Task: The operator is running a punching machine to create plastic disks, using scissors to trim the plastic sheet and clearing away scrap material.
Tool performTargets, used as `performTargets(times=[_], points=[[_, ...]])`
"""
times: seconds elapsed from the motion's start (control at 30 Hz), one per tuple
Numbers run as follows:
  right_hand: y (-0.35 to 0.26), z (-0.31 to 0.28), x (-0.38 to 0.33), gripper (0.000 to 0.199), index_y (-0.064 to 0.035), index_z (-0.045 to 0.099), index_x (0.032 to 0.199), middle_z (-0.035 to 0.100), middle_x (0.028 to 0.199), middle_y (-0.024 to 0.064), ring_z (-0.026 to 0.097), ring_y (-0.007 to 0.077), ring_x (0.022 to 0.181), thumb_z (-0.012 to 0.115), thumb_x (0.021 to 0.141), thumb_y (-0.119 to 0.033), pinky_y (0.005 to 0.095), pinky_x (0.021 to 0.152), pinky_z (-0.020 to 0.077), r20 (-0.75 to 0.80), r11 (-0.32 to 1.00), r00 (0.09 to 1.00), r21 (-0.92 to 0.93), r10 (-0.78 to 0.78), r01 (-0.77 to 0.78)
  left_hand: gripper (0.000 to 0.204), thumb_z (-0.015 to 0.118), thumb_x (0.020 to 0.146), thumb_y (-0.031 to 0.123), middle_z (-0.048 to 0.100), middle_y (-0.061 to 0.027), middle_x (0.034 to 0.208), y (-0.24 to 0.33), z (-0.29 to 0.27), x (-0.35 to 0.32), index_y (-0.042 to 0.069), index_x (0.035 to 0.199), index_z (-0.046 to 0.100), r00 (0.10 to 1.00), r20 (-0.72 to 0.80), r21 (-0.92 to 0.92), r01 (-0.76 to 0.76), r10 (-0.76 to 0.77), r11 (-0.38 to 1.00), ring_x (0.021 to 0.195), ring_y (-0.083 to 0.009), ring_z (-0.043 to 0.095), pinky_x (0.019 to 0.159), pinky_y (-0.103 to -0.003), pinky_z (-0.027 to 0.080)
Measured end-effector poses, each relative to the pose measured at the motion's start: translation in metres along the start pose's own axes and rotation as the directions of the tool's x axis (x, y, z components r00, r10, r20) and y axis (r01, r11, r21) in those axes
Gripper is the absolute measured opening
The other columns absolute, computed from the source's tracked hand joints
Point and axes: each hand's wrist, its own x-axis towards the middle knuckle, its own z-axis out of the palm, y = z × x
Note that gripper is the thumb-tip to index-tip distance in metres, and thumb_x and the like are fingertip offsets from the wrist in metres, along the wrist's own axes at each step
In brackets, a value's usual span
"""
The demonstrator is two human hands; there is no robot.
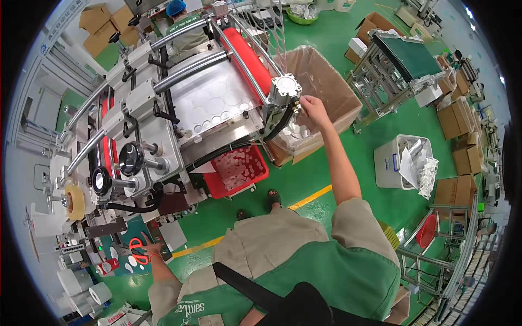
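My right hand (314,110) is raised at the near right corner of the machine (175,142), its fingers curled in by a small brass fitting (297,107) below a silver end block (285,88). What the fingers grip is too small to make out. Far to the left and low, my left hand (153,248) has its fingers apart beside orange-handled scissors (138,244). The scissors lie over a dark green mat (124,237), and the fingertips seem to touch the handles. White sheet with round cuts (212,89) runs flat across the machine toward a red roller (247,57).
Under the machine stands a red bin (261,176) of white discs. A large lined carton (342,92) holds white scraps just beyond my right hand. To the right are a white tub (385,163) and a green conveyor (405,54). A co-worker (187,32) is behind the machine.
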Motion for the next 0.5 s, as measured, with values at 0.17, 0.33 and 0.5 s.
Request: performTargets(times=[0.17, 0.33, 0.5], points=[[-0.015, -0.005, -0.014, 0.022, -0.003, 0.061, 0.083, 0.047, 0.056, -0.0041, 0.04, 0.0039, 0.045, 0.056, 0.088, -0.024, 0.0195, 0.04, 0.0297, -0.401, 0.997, 0.914, 0.02, -0.056, 0.07, 0.118, 0.077, 0.062, 0.021, 0.002, -0.0353, 0.14, 0.011, -0.01, -0.013, 0.051, 0.134, -0.011, 0.999, 0.029, -0.044, 0.024, -0.023, 0.999, 0.126, -0.0573, 0.011, 0.105, -0.055, 0.02], [-0.044, -0.01, -0.042, 0.02, -0.0048, 0.059, 0.083, 0.047, 0.057, -0.0043, 0.041, 0.0039, 0.044, 0.055, 0.089, -0.024, 0.0179, 0.04, 0.0292, -0.546, 0.924, 0.821, 0.203, -0.167, 0.323, 0.122, 0.08, 0.059, 0.027, 0.002, -0.0327, 0.142, 0.019, -0.009, -0.022, 0.051, 0.134, -0.014, 0.998, 0.036, -0.005, 0.044, -0.044, 0.999, 0.127, -0.0567, 0.011, 0.103, -0.058, 0.021], [-0.04, -0.005, -0.044, 0.02, -0.0052, 0.058, 0.081, 0.047, 0.058, -0.0046, 0.041, 0.0033, 0.045, 0.056, 0.089, -0.023, 0.0172, 0.04, 0.0293, -0.577, 0.923, 0.8, 0.195, -0.165, 0.332, 0.128, 0.081, 0.056, 0.034, -0.007, -0.0291, 0.144, 0.033, 0.012, -0.025, 0.05, 0.131, -0.021, 0.977, -0.064, 0.044, 0.204, -0.201, 0.978, 0.129, -0.0544, 0.003, 0.102, -0.062, 0.012]])
